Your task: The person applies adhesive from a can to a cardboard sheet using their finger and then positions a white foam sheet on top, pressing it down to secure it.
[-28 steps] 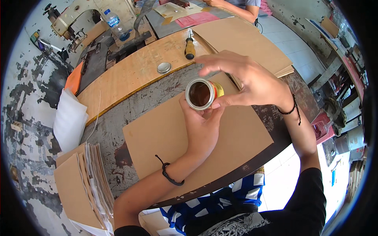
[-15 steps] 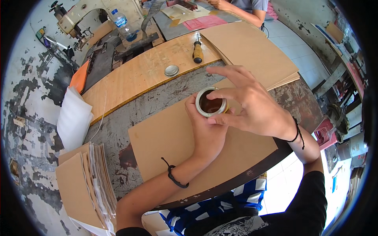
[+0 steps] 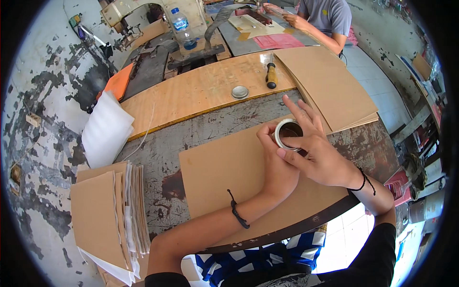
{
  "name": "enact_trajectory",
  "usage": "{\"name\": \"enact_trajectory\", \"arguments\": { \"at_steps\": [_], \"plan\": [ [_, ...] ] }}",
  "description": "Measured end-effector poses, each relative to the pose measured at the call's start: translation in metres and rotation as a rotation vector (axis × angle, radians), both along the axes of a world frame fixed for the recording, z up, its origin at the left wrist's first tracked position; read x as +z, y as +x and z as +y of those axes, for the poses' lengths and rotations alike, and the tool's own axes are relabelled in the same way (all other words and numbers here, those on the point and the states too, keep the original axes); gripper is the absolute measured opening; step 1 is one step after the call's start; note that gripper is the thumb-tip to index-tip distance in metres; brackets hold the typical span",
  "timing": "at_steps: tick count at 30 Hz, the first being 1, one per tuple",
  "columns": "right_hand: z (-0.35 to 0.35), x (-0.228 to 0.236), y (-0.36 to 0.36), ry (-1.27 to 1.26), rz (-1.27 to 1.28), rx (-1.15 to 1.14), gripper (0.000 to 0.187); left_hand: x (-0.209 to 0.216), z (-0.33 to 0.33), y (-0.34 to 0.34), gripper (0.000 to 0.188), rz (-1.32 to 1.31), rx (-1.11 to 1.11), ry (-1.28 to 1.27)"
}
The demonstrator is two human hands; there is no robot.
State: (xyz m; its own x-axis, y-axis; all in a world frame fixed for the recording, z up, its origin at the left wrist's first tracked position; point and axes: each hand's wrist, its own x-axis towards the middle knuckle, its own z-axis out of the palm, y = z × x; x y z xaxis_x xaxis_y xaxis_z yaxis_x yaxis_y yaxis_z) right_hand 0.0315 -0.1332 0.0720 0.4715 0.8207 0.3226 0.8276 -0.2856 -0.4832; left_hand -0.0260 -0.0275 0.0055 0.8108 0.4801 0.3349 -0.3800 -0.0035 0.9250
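Note:
My left hand point(image 3: 276, 162) is wrapped round a small round metal can point(image 3: 278, 130), its mouth tilted toward me and dark brown inside. Over the can reaches my right hand point(image 3: 321, 153): the index finger dips into the mouth, the thumb lies at the near rim, and the other fingers stretch out beyond. Whether fingertip and thumb press on the rim is hard to make out. Beneath both hands lies a brown cardboard sheet point(image 3: 215, 167) on the worn grey table point(image 3: 162, 143). A round silver lid point(image 3: 240, 92) rests on the wooden board beyond.
A yellow-handled screwdriver point(image 3: 271, 79) lies on the wooden board point(image 3: 191, 86). Stacked cardboard point(image 3: 330, 86) is at the far right, more sheets point(image 3: 98, 210) at the left, beside white foam point(image 3: 106, 126). A water bottle point(image 3: 181, 28) stands behind; a person point(image 3: 330, 24) sits across.
My view has shifted, so the scene sits further right and lower. My right index finger has gone deeper over the can's mouth, and the hand has turned more across it.

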Motion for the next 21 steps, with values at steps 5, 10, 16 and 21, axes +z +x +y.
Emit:
{"name": "enact_trajectory", "arguments": {
  "at_steps": [5, 10, 16, 21],
  "plan": [
    [0.000, 0.001, 0.006, 0.022, 0.097, 0.078, 0.031, 0.000, 0.000, 0.000, 0.066, -0.029, 0.096, 0.159],
    [0.001, 0.003, 0.008, 0.018, 0.143, 0.119, 0.032, 0.000, 0.000, 0.000, 0.067, -0.032, 0.111, 0.137],
    [0.002, 0.000, 0.011, 0.057, 0.174, 0.158, 0.030, -0.002, 0.003, 0.001, 0.068, -0.018, 0.140, 0.162],
    [0.001, -0.001, 0.017, 0.060, 0.135, 0.181, 0.028, -0.001, 0.005, 0.000, 0.069, 0.021, 0.160, 0.216]
  ]
}}
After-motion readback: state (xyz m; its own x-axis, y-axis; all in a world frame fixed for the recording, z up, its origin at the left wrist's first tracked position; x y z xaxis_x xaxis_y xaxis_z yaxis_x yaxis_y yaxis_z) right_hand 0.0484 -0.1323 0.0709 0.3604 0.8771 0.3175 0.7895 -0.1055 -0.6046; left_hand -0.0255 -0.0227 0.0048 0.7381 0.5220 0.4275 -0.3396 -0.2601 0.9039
